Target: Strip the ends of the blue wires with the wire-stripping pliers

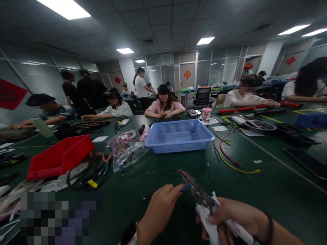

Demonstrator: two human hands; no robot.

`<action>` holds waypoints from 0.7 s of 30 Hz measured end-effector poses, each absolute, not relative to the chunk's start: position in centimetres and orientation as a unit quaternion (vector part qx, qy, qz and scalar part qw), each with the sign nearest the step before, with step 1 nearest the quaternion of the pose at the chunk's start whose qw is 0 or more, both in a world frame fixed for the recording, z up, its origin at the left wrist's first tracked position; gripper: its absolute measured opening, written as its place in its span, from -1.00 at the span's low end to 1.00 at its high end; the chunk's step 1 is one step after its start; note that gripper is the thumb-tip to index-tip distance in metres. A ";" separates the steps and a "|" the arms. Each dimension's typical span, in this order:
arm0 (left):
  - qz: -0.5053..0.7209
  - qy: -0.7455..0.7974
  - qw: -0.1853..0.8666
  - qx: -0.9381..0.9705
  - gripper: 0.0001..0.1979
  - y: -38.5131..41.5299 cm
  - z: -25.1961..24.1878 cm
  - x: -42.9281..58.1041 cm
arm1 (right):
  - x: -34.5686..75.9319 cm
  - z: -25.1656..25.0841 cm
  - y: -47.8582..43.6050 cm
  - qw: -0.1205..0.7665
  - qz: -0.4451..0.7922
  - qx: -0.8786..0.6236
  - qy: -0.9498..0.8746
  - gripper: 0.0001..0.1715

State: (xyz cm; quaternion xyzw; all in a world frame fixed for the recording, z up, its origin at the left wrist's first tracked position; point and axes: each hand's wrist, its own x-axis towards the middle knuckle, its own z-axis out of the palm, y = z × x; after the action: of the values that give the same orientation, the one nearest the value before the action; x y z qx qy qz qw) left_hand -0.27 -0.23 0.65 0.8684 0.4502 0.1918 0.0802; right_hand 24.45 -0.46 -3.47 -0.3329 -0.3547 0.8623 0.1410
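Low in the head view, my left hand (163,206) pinches a short blue wire (186,187) between thumb and fingers. Frayed copper strands show at the wire's far end, by the jaws of the tool. My right hand (227,217) is wrapped around the white-covered handles of wire strippers (201,194). Their metal jaws point up and left and meet the wire just beyond my left fingertips. Whether the jaws are fully closed on the wire I cannot make out. Small wire scraps lie on the green table (163,166) beyond.
A blue plastic basket (178,147) stands ahead. To the left are a red bin (61,156), a plastic bag of wires (129,146) and tangled black cables (84,177). Yellow and red wires (237,166) lie right, near a metal bowl (260,126). Several people sit across the table.
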 end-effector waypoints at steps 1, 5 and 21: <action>0.195 0.445 0.075 0.871 -0.66 -0.3 0.4 -0.4 | 24.4 -3.5 -0.5 0.143 0.860 -0.335 -0.356 -0.55; 0.226 0.438 0.088 0.866 -0.69 -0.1 -0.3 -1.2 | 24.5 -3.8 -0.5 0.128 0.859 -0.330 -0.369 -0.51; 0.227 0.471 0.172 0.835 -0.75 0.2 0.1 -2.0 | 26.4 0.7 -0.1 0.295 0.760 -0.274 -0.510 -0.47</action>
State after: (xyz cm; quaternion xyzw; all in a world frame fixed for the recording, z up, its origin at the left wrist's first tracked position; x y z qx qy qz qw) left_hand -2.03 0.17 0.06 0.8351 0.4706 0.2273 0.1716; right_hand 26.39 -0.09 0.73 -0.2740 -0.5103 0.7598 0.2953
